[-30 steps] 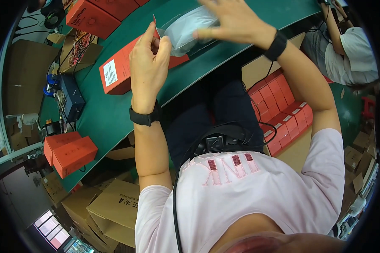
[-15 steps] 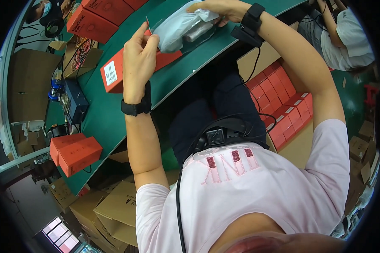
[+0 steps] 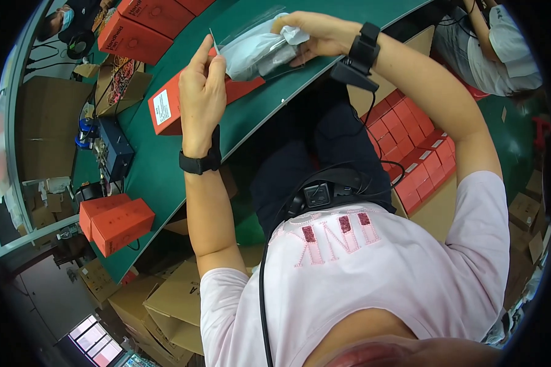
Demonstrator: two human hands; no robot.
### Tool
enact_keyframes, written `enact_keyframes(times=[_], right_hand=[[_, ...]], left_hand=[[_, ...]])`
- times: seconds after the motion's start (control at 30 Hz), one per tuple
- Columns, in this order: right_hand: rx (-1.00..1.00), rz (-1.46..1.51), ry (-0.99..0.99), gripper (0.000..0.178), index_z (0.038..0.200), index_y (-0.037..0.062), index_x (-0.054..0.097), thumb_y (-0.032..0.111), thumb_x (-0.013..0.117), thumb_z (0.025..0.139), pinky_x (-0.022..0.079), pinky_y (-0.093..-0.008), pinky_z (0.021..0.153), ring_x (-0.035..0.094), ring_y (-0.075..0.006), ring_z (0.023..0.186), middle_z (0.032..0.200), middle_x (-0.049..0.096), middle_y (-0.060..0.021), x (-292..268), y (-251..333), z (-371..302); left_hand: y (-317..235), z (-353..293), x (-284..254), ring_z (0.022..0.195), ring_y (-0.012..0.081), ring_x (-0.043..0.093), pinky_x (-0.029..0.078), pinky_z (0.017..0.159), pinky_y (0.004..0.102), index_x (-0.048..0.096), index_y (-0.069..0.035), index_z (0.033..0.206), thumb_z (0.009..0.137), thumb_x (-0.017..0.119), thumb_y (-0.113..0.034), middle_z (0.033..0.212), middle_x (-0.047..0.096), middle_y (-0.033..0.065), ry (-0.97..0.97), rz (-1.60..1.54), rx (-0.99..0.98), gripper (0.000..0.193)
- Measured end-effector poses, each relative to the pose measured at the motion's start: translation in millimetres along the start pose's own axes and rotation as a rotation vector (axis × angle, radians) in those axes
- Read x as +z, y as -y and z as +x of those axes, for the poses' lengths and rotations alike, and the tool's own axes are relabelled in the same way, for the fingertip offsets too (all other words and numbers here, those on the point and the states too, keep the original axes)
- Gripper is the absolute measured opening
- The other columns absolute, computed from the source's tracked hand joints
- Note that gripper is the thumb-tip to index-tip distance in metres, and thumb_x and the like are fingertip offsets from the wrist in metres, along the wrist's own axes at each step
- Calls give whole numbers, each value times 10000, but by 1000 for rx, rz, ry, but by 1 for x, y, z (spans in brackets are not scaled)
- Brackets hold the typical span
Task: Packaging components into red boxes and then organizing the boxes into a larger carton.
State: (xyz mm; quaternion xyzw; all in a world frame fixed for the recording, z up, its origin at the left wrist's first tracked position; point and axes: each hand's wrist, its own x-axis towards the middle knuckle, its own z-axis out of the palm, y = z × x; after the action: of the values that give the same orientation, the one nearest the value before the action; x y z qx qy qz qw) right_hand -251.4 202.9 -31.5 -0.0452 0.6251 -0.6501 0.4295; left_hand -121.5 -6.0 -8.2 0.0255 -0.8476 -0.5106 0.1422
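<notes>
A long red box point(image 3: 243, 90) with a white label lies on the green table point(image 3: 146, 116). My left hand point(image 3: 203, 92) reaches over it, thumb and forefinger closed on a thin upright flap point(image 3: 213, 41) that looks like part of the box. My right hand point(image 3: 324, 35) grips the far end of a white-wrapped bundle point(image 3: 254, 52) in a clear plastic bag. The bundle lies slantwise above the box, its near end beside my left fingertips. What is inside the wrapping is hidden.
Larger red boxes point(image 3: 134, 30) stand at the far left, two more point(image 3: 117, 223) at the near left corner. A blue device point(image 3: 115, 147) sits by the left edge. An open carton of red boxes point(image 3: 410, 147) is to my right; a co-worker point(image 3: 496, 49) is beyond.
My right hand has shifted slightly left and down, and the bundle has tilted, with more of the clear bag showing. The left hand still holds the flap.
</notes>
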Motion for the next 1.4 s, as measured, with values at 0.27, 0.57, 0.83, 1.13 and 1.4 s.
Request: enact_keyframes(times=[0.27,0.57,0.83,1.13,1.4], right_hand=[[-343,394,104,324,1206,9,600,162,652,925,509,-322,933,648,-158,1024,1149,665,-67,7,-44,-15],[-1246,-275,-15,577,1273,51,521,31,798,768,426,-420,1080,501,-339,1351,1460,503,-218,59,-57,-85],[-1361,-628,-121,615,1182,91,507,-33,818,666,472,-453,991,563,-419,1217,1433,520,-260,61,-126,-66],[-1456,-770,-70,557,1079,82,488,-10,823,643,526,-490,991,561,-446,1251,1364,557,-228,69,-130,-65],[-1412,-870,-131,564,1114,94,512,15,845,666,508,-472,1000,570,-433,1241,1369,567,-208,62,-133,-69]], left_hand=[[-21,-21,-2,719,227,543,472,679,351,430,67,1470,956,509,-11,846,571,134,-55,350,242,526],[1,-94,14,1037,273,610,489,926,362,44,45,1592,883,631,87,1163,592,198,-224,168,350,922],[5,-121,-7,883,210,665,513,865,325,342,-7,1551,796,563,81,963,695,126,-16,121,-62,792],[-37,-44,-32,1293,452,483,317,1119,618,695,-132,1258,778,724,-231,1273,619,206,181,891,465,491],[-42,-17,-32,1154,365,627,339,1100,637,726,-62,1147,815,615,-168,1156,704,194,460,892,326,365]])
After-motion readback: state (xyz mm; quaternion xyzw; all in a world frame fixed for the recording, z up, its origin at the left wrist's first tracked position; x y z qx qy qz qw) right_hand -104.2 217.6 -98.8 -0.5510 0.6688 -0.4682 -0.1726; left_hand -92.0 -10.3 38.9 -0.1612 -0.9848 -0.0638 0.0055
